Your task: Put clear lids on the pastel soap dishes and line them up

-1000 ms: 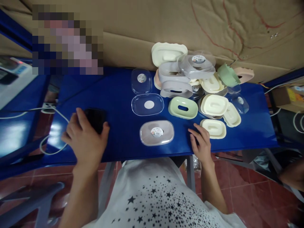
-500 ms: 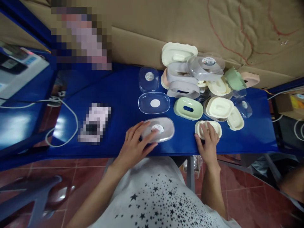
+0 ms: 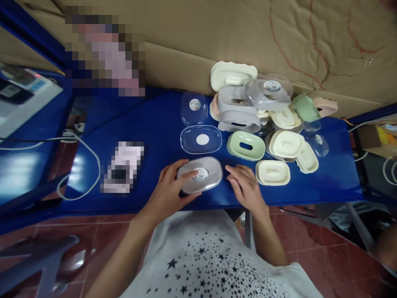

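Note:
My left hand [image 3: 173, 186] grips the left end of a grey oval box with a clear lid [image 3: 212, 176], its index finger on the round label. To the right of that box, my right hand [image 3: 245, 186] is held with its fingers apart and nothing in them. A cream oval dish [image 3: 281, 178] lies just right of my right hand. Behind the box is a clear oval lid [image 3: 189, 140] with a white round sticker. A green oval tray [image 3: 245, 155] with a slot sits behind my right hand.
Grey shells [image 3: 226, 120], cream pieces [image 3: 290, 142] and clear covers [image 3: 260, 93] are heaped at the back right of the blue table [image 3: 161, 124]. A blurred flat object [image 3: 124, 165] and a white cable [image 3: 99, 165] lie on the left. At the right edge, part of another person [image 3: 386, 246] shows.
My right hand has left the cream dish and moved left towards the grey box. My left hand has closed round the box, which has shifted slightly left and is tilted a little.

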Action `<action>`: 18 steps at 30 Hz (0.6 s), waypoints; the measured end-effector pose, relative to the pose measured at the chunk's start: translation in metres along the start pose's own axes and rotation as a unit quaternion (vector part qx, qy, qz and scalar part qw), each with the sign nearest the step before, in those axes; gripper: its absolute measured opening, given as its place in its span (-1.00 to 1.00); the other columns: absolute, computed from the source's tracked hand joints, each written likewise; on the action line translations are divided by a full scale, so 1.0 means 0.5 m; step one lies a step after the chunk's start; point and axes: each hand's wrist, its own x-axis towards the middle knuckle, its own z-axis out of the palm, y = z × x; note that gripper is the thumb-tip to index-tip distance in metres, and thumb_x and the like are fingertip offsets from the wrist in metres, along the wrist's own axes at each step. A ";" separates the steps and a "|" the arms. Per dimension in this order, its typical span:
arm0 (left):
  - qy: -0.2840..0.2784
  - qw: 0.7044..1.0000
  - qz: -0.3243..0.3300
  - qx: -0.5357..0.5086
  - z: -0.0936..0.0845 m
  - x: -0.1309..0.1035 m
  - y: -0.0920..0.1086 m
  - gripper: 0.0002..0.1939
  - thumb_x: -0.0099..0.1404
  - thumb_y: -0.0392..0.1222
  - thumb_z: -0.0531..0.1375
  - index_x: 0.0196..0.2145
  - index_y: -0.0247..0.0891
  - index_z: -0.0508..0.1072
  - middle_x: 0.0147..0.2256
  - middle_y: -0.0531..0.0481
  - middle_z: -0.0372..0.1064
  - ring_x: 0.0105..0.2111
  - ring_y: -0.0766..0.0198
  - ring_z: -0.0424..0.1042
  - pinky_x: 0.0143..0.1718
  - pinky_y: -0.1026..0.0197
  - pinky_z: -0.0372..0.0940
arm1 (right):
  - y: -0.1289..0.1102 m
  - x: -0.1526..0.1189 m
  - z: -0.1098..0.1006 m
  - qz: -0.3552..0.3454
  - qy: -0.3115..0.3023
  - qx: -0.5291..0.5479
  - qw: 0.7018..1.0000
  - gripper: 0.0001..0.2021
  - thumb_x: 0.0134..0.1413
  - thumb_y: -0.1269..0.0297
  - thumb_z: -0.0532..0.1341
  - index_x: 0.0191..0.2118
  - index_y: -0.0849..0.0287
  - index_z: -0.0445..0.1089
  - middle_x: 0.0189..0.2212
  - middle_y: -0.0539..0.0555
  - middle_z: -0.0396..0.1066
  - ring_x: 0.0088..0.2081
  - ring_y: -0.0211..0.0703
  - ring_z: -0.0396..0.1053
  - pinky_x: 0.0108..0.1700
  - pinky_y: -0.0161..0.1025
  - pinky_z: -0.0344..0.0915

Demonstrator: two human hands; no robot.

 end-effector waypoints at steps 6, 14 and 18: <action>0.031 0.993 -0.051 -0.101 -0.011 -0.057 -0.025 -0.39 0.41 -0.06 0.40 0.32 0.08 0.30 0.41 -0.18 0.03 0.41 -0.15 0.25 0.28 -0.28 0.43 | 0.055 0.053 -0.050 0.037 0.013 -0.100 0.994 -0.58 0.49 0.39 0.18 0.36 0.03 0.40 0.10 0.16 0.61 0.18 0.10 0.52 0.21 0.13 0.41; 0.019 0.998 -0.029 -0.055 -0.028 -0.045 -0.022 -0.42 0.43 -0.08 0.39 0.31 0.09 0.30 0.41 -0.22 0.12 0.40 -0.22 0.22 0.29 -0.41 0.28 | 0.057 0.160 -0.050 -0.049 -0.027 -0.139 0.989 -0.65 0.54 0.38 0.14 0.29 0.05 0.47 -0.08 0.09 0.68 -0.05 -0.04 0.60 0.26 0.06 0.37; 0.021 1.000 -0.010 -0.017 -0.028 -0.022 -0.027 -0.39 0.40 -0.07 0.42 0.31 0.07 0.32 0.41 -0.25 0.19 0.38 -0.23 0.27 0.32 -0.43 0.17 | 0.009 0.209 -0.027 -0.062 -0.088 -0.133 0.985 -0.64 0.58 0.31 0.09 0.32 0.06 0.46 0.06 0.14 0.64 0.13 0.01 0.55 0.31 0.10 0.36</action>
